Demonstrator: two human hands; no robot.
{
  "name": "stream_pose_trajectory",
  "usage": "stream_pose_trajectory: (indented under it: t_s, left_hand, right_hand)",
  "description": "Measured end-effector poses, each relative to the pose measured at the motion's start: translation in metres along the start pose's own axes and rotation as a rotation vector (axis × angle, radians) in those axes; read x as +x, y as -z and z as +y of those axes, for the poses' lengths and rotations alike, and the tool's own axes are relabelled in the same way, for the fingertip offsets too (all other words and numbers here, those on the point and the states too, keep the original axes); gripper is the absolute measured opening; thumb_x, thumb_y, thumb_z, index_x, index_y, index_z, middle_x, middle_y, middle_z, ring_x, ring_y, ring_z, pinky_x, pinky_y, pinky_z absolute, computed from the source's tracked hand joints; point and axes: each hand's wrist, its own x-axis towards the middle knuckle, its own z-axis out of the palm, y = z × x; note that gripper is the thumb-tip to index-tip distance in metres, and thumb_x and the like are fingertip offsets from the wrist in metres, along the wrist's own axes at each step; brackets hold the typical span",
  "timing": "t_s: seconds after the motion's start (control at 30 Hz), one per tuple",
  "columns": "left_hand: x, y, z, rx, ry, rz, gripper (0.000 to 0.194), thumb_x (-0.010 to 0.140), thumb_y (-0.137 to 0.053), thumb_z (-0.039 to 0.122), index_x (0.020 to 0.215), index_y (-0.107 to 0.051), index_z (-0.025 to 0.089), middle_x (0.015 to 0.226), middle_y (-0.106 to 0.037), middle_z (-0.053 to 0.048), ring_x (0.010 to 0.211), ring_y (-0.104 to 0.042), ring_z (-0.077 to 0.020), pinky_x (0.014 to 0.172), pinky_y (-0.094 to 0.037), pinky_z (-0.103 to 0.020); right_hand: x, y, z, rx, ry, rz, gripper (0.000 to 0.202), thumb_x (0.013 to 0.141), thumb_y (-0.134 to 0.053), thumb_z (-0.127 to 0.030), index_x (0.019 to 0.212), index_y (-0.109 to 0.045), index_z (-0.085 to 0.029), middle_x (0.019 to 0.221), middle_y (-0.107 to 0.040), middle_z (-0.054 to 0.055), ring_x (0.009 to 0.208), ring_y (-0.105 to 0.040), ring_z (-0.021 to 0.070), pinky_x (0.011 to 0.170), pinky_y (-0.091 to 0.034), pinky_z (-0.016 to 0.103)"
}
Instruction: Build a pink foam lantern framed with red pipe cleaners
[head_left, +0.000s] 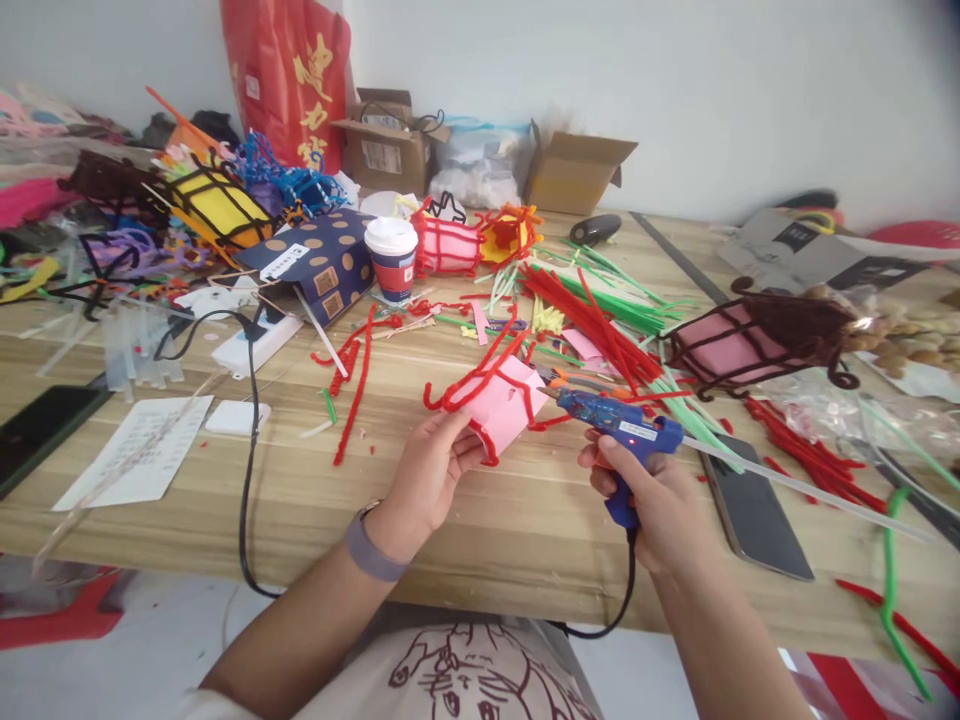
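Between its thumb and fingers, my left hand (435,465) grips a small pink paper lantern (508,412) edged with red pipe cleaners. My right hand (660,500) is wrapped round a blue hot glue gun (611,425). The gun's nozzle points left and sits at the lantern's right side; I cannot tell whether it touches. A long clear glue stick (795,487) juts from the gun's back, and a red light glows on its body. Beneath and behind the gun lie a dark phone (757,510) and a bundle of red pipe cleaners (592,330).
A paper cup (391,262) stands behind the lantern, beside a dotted blue box (330,265). To the right rests a brown-framed pink lantern (757,340). The black cord (251,450) runs over the front edge from a white power strip (259,343). Cardboard boxes (577,170) line the wall.
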Motion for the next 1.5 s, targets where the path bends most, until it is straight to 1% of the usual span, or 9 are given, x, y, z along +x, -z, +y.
stream_pose_trajectory:
  t_s: [0.2,0.3,0.5,0.7,0.8,0.97,1.07,1.3,1.5]
  left_hand:
    - [0.0008,0.0009,-0.0005,0.001,-0.003,0.015,0.022,0.065,-0.081,0.023,0.08,-0.069,0.013,0.071,-0.073,-0.004,0.065,-0.067,-0.0147,0.062,-0.056,-0.026]
    - [-0.0004,-0.0002,0.0002,-0.004,0.004,0.014,0.023,0.063,-0.082,0.024,0.079,-0.069,0.013,0.07,-0.073,-0.003,0.065,-0.067,-0.0145,0.061,-0.056,-0.026]
    - [-0.0014,-0.0017,0.0017,-0.01,0.015,0.018,0.025,0.06,-0.085,0.025,0.076,-0.069,0.014,0.07,-0.073,-0.003,0.065,-0.066,-0.0142,0.062,-0.055,-0.026]
    - [-0.001,-0.0007,0.001,-0.019,0.015,0.001,0.029,0.057,-0.086,0.026,0.077,-0.07,0.014,0.071,-0.073,-0.003,0.065,-0.066,-0.0139,0.062,-0.054,-0.025]
    - [-0.001,-0.0004,0.0007,-0.021,0.012,-0.004,0.03,0.056,-0.087,0.027,0.077,-0.069,0.014,0.071,-0.073,-0.003,0.065,-0.066,-0.0139,0.062,-0.054,-0.025]
    - [-0.0011,-0.0007,0.0008,-0.007,0.012,0.003,0.027,0.06,-0.085,0.026,0.078,-0.069,0.014,0.071,-0.073,-0.003,0.065,-0.066,-0.0142,0.063,-0.054,-0.026]
    - [-0.0012,-0.0006,0.0011,0.007,0.013,0.006,0.024,0.063,-0.083,0.025,0.078,-0.069,0.014,0.072,-0.073,-0.003,0.066,-0.067,-0.0147,0.064,-0.053,-0.026]
    - [-0.0013,-0.0006,0.0017,0.004,0.011,0.001,0.023,0.063,-0.083,0.025,0.078,-0.069,0.015,0.072,-0.073,-0.003,0.065,-0.067,-0.0144,0.063,-0.053,-0.025]
    - [-0.0018,-0.0012,0.0018,-0.011,0.005,-0.017,0.026,0.06,-0.085,0.026,0.078,-0.07,0.015,0.071,-0.073,-0.002,0.063,-0.067,-0.0132,0.061,-0.054,-0.023]
  right_hand:
    - [0.0056,0.0007,0.0034,-0.056,-0.006,-0.04,0.046,0.061,-0.083,-0.058,0.072,-0.068,-0.016,0.06,-0.06,0.0,0.047,-0.04,0.0064,0.043,-0.025,0.021]
    - [0.0075,0.0006,0.004,-0.073,-0.021,-0.037,0.046,0.062,-0.082,-0.059,0.071,-0.067,-0.017,0.056,-0.056,-0.001,0.047,-0.039,0.0066,0.043,-0.025,0.021]
    - [0.0074,-0.0011,0.0033,-0.112,-0.007,-0.044,0.046,0.064,-0.079,-0.061,0.068,-0.064,-0.017,0.057,-0.055,-0.001,0.049,-0.039,0.0074,0.043,-0.025,0.021]
    - [0.0074,-0.0013,0.0041,-0.203,0.032,0.016,0.048,0.065,-0.075,-0.064,0.065,-0.06,-0.018,0.06,-0.054,0.0,0.052,-0.04,0.0097,0.041,-0.027,0.021]
    - [0.0066,-0.0024,0.0029,-0.235,0.048,0.02,0.048,0.067,-0.072,-0.065,0.063,-0.058,-0.019,0.057,-0.05,-0.002,0.05,-0.038,0.0098,0.04,-0.027,0.022]
    - [0.0034,-0.0055,-0.0016,-0.296,0.065,0.017,0.051,0.069,-0.069,-0.065,0.053,-0.05,-0.021,0.053,-0.045,-0.002,0.045,-0.034,0.009,0.039,-0.026,0.023]
    - [0.0024,-0.0056,-0.0026,-0.3,0.065,0.003,0.051,0.071,-0.067,-0.065,0.052,-0.047,-0.022,0.052,-0.045,-0.002,0.044,-0.032,0.0093,0.038,-0.025,0.024]
    - [0.0035,-0.0028,0.0027,-0.252,0.045,0.018,0.05,0.07,-0.07,-0.064,0.056,-0.048,-0.022,0.053,-0.044,-0.003,0.045,-0.032,0.0086,0.038,-0.024,0.023]
    - [0.0027,-0.0051,0.0033,-0.201,0.058,0.028,0.042,0.07,-0.072,-0.059,0.071,-0.055,-0.021,0.052,-0.039,-0.006,0.046,-0.031,0.0089,0.039,-0.022,0.023]
